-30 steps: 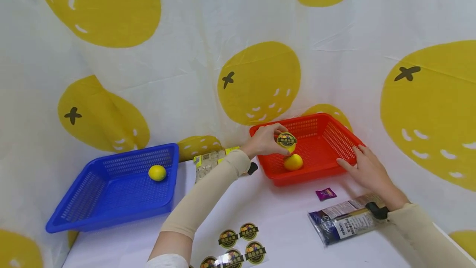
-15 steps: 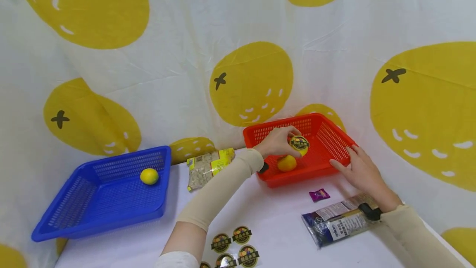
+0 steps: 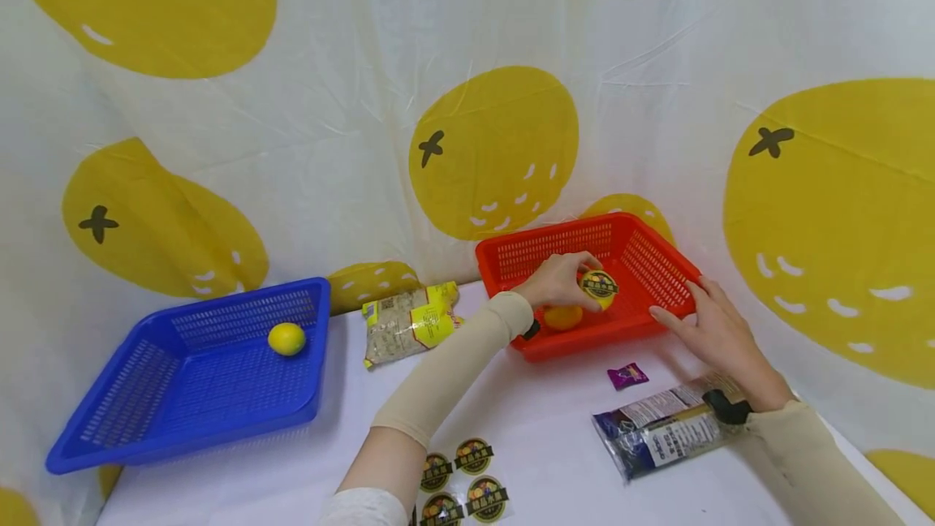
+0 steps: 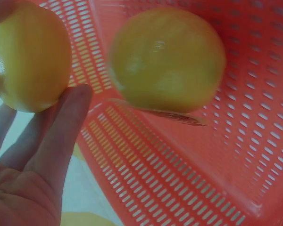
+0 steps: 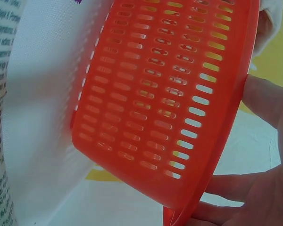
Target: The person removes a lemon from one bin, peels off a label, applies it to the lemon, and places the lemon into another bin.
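Observation:
Over the red plastic basket (image 3: 522, 343), my left hand (image 3: 561, 281) pinches a yellow lemon (image 3: 605, 304) with its fingertips. A round black-and-gold label (image 3: 601, 286) on that lemon faces upward. Below the hand lies a second lemon (image 3: 562, 317), partly covered by it. In the left wrist view this other lemon (image 4: 167, 59) has a thin label edge (image 4: 172, 117) sticking out at its side, beside the held lemon (image 4: 30, 56). My right hand (image 3: 723, 343) holds the basket's near right corner; in the right wrist view its thumb touches the rim and other fingers pass behind.
A blue basket (image 3: 186, 437) with one lemon (image 3: 286, 339) stands at left. Between the baskets lies a yellow-and-clear bag (image 3: 409, 327). A purple candy packet (image 3: 626, 376) and a dark flat package (image 3: 668, 428) lie near my right wrist. A label sheet (image 3: 467, 485) lies in front.
My left hand has carried the labelled lemon rightward and a little lower within the red basket. The right hand stays at the corner. The head view has shifted slightly.

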`<state>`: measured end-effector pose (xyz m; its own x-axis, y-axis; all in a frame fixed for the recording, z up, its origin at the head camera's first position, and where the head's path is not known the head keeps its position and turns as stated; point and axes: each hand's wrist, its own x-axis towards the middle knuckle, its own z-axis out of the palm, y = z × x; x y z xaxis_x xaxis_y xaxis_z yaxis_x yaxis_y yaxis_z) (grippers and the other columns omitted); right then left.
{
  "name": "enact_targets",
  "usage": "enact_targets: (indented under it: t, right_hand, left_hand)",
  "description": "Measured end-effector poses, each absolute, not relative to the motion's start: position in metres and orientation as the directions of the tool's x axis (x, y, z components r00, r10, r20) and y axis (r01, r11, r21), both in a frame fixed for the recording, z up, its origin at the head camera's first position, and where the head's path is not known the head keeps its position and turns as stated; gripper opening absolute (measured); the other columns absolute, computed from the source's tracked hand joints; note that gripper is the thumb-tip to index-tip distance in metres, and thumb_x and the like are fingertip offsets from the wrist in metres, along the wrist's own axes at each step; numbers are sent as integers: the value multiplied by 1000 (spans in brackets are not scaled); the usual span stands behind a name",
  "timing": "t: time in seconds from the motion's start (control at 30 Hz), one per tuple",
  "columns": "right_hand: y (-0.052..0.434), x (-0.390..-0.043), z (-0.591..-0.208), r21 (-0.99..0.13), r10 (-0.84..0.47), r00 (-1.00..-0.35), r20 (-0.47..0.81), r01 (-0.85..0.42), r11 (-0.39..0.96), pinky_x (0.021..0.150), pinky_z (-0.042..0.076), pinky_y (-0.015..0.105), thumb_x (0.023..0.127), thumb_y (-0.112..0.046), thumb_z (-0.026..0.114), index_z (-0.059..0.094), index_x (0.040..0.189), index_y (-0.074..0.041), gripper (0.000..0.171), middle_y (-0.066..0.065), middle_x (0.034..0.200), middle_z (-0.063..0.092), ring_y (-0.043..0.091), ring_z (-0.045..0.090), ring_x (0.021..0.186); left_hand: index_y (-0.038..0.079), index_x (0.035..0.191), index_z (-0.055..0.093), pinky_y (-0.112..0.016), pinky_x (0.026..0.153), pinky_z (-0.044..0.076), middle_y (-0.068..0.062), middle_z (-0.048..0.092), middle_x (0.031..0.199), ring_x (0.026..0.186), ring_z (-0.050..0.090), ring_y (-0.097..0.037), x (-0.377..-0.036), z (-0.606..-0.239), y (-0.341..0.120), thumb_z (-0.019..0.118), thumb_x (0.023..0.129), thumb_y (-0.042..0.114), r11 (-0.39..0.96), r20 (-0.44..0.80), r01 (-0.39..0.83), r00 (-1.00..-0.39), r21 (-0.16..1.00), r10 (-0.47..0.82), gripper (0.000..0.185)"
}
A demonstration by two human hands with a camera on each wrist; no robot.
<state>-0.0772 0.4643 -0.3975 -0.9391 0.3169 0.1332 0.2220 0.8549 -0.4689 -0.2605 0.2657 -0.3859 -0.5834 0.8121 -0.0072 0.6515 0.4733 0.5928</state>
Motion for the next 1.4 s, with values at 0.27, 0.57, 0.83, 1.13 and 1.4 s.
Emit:
enact_targets:
  t: [0.27,0.57,0.83,1.13,1.4]
  right_hand:
    - [467,-82,-402,-474,301,-944,133,207,856,101,34,81,97,-59,60,29,151,17,98,41,155,24,59,33,131]
    - [473,-75,-406,-464,295,-943,153,194,864,100,32,81,98,-55,60,31,149,19,95,43,153,25,61,33,129]
    - [471,-79,-409,-456,282,-945,168,179,872,99,32,81,99,-52,60,32,147,21,92,45,151,26,61,33,128]
    - [471,-81,-408,-454,283,-946,160,184,872,100,32,82,99,-53,59,30,148,21,93,45,151,25,62,32,128]
    - [470,-85,-411,-459,275,-946,170,171,872,99,33,81,99,-51,61,33,147,20,90,44,149,28,60,34,126]
  left_hand:
    - [28,132,60,-20,93,50,6,67,130,112,60,-8,-261,-392,269,88,77,41,464,3,674,-569,574,822,63]
    - [31,128,60,-17,93,50,11,67,124,107,59,-3,-253,-395,283,88,77,44,471,-16,678,-561,565,827,59]
    - [36,126,61,-22,97,50,15,66,122,106,58,-3,-253,-396,280,88,76,47,515,-43,671,-587,533,809,57]
    - [36,121,62,-22,91,50,18,67,117,103,57,-1,-251,-392,282,84,78,53,555,-73,754,-569,351,819,51]
    - [40,131,60,-26,98,51,16,67,127,109,58,-4,-250,-394,282,84,82,44,581,-191,753,-550,309,813,55]
